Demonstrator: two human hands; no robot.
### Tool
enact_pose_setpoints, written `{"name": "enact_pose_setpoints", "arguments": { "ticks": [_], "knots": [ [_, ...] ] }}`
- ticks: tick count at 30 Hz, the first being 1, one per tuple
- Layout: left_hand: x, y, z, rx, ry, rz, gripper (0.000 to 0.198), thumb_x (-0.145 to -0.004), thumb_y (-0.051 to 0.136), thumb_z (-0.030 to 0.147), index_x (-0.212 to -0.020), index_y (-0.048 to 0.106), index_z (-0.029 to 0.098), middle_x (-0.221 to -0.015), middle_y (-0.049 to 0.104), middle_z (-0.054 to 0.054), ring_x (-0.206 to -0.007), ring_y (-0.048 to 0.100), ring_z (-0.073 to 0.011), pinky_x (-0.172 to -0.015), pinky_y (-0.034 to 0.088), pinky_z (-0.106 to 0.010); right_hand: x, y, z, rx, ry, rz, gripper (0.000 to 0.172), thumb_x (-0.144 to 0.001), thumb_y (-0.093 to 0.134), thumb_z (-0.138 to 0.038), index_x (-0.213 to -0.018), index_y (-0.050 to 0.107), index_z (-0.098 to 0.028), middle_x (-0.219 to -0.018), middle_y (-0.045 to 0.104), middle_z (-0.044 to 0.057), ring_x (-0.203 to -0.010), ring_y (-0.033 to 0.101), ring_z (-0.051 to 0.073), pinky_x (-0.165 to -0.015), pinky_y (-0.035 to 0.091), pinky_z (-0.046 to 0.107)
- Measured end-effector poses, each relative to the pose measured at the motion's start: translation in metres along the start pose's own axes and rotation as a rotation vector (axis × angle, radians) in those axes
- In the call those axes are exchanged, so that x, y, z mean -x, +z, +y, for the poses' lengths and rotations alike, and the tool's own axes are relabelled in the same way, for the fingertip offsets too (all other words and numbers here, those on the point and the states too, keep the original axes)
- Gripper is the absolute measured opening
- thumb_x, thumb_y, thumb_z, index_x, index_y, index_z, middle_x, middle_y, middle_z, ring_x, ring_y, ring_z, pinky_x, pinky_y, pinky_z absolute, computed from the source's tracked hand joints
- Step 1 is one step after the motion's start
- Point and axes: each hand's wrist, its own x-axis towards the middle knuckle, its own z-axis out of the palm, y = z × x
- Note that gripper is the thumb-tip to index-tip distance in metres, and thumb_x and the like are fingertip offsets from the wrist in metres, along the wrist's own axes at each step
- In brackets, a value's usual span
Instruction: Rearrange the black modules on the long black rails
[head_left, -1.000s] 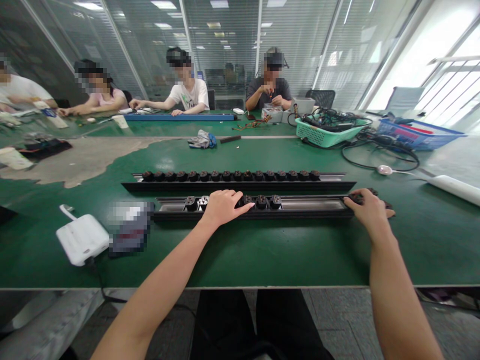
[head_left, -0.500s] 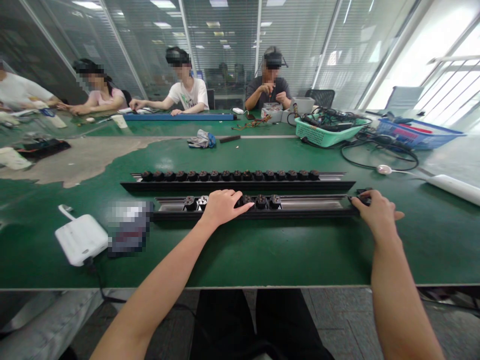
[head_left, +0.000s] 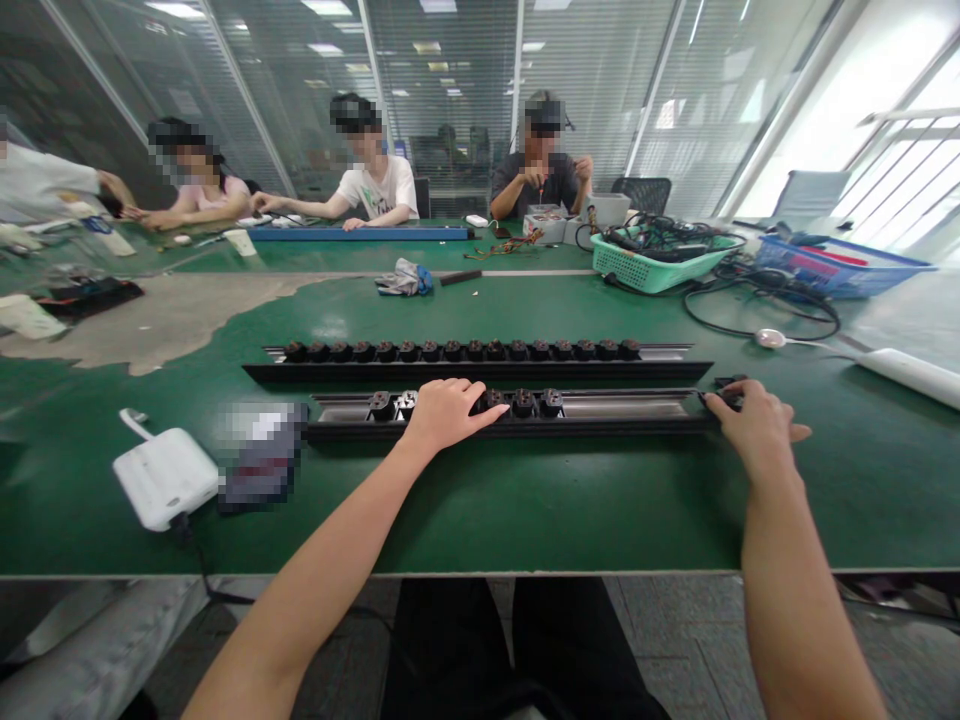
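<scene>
- While my two hands stand well apart, my left hand lies over the sockets of the near rail, thumb spread from the fingers; I cannot tell whether it grips any.
- My right hand is at the near rail's right end, thumb and fingers on a dark piece; I cannot tell how tightly they close on it.
- The near rail lies on the table in front of me; its channel holds sockets to either side of my left hand, then shows bare metal towards its right end.
- Just beyond the near rail and along it, the far rail holds a long row of sockets, with bare channel at its right end.
- Well beyond the near rail's right part, a green basket is heaped with dark cables.
- Beyond and right of the near rail, a blue basket holds a red item and dark things too small to tell.
- Left of the near rail sits a white adapter.
</scene>
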Motion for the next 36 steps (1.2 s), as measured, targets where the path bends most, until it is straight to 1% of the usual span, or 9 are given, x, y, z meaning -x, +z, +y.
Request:
{"name": "enact_pose_setpoints", "arguments": {
  "ticks": [7,14,20,24,26,29,33,35,36],
  "knots": [
    [0.000,0.000,0.000,-0.005,0.001,-0.003,0.060,-0.097,0.040,0.067,-0.097,0.074,0.017,-0.084,0.073,-0.010,-0.078,0.067,-0.0231,-0.066,0.043,-0.033,0.002,0.002,-0.001,-0.007,0.013,0.021,0.038,-0.091,0.045,-0.050,-0.115,0.059,-0.023,-0.124,0.059,0.021,-0.119,0.045,0.037,-0.097,0.027,0.056],
    [0.000,0.000,0.001,-0.011,-0.002,-0.007,0.060,-0.097,0.041,0.067,-0.096,0.073,0.017,-0.084,0.073,-0.010,-0.078,0.068,-0.0233,-0.066,0.043,-0.033,-0.005,-0.002,0.013,0.024,0.081,0.100,0.048,-0.094,0.041,-0.049,-0.125,0.058,-0.016,-0.129,0.057,0.027,-0.125,0.044,0.039,-0.100,0.029,0.055],
    [0.000,0.000,0.001,-0.011,-0.002,-0.005,0.059,-0.097,0.041,0.067,-0.097,0.074,0.018,-0.084,0.073,-0.010,-0.077,0.068,-0.0234,-0.065,0.043,-0.033,-0.005,-0.001,0.012,0.049,0.073,0.034,0.047,-0.093,0.044,-0.053,-0.124,0.060,-0.022,-0.127,0.056,0.025,-0.123,0.045,0.040,-0.099,0.027,0.059],
    [-0.001,0.000,0.000,-0.010,-0.003,-0.007,0.060,-0.097,0.040,0.067,-0.098,0.074,0.018,-0.084,0.073,-0.010,-0.078,0.068,-0.0235,-0.066,0.043,-0.033,-0.004,-0.001,0.012,0.057,0.098,0.011,0.048,-0.091,0.047,-0.055,-0.128,0.060,-0.028,-0.129,0.055,0.024,-0.124,0.044,0.042,-0.099,0.026,0.060],
    [-0.001,0.000,0.000,-0.009,-0.002,-0.006,0.061,-0.098,0.040,0.067,-0.098,0.074,0.017,-0.084,0.073,-0.010,-0.078,0.068,-0.0236,-0.066,0.043,-0.033,-0.004,0.000,0.014,0.066,0.102,0.021,0.046,-0.090,0.048,-0.052,-0.130,0.061,-0.031,-0.129,0.053,0.024,-0.124,0.043,0.044,-0.098,0.025,0.060],
    [0.000,0.000,0.000,-0.008,0.001,-0.005,0.062,-0.098,0.039,0.068,-0.099,0.074,0.017,-0.085,0.074,-0.010,-0.078,0.068,-0.0237,-0.066,0.043,-0.033,-0.005,0.004,0.021,0.079,0.134,0.056,0.045,-0.090,0.046,-0.041,-0.131,0.063,-0.032,-0.133,0.047,0.025,-0.129,0.037,0.045,-0.098,0.022,0.063],
    [-0.001,0.000,0.000,-0.007,0.002,-0.010,0.061,-0.097,0.040,0.068,-0.098,0.074,0.017,-0.084,0.073,-0.010,-0.078,0.067,-0.0233,-0.066,0.044,-0.033,-0.003,0.006,0.023,0.011,0.205,0.059,0.054,-0.087,0.044,-0.031,-0.138,0.061,-0.032,-0.140,0.039,0.027,-0.132,0.031,0.049,-0.095,0.017,0.068],
    [-0.001,0.000,0.001,-0.009,0.002,-0.009,0.060,-0.098,0.040,0.067,-0.098,0.074,0.018,-0.084,0.073,-0.009,-0.078,0.067,-0.0232,-0.066,0.044,-0.033,0.003,0.003,0.016,-0.030,0.186,0.117,0.055,-0.088,0.041,-0.031,-0.140,0.059,-0.032,-0.140,0.038,0.028,-0.130,0.031,0.050,-0.093,0.018,0.068],
    [-0.001,0.000,0.001,-0.011,0.002,-0.008,0.060,-0.098,0.040,0.067,-0.098,0.074,0.018,-0.084,0.073,-0.009,-0.078,0.067,-0.0231,-0.066,0.044,-0.034,0.008,0.000,0.010,-0.045,0.147,0.173,0.054,-0.090,0.038,-0.033,-0.140,0.059,-0.032,-0.139,0.040,0.028,-0.128,0.032,0.049,-0.092,0.020,0.066]
  ]
}}
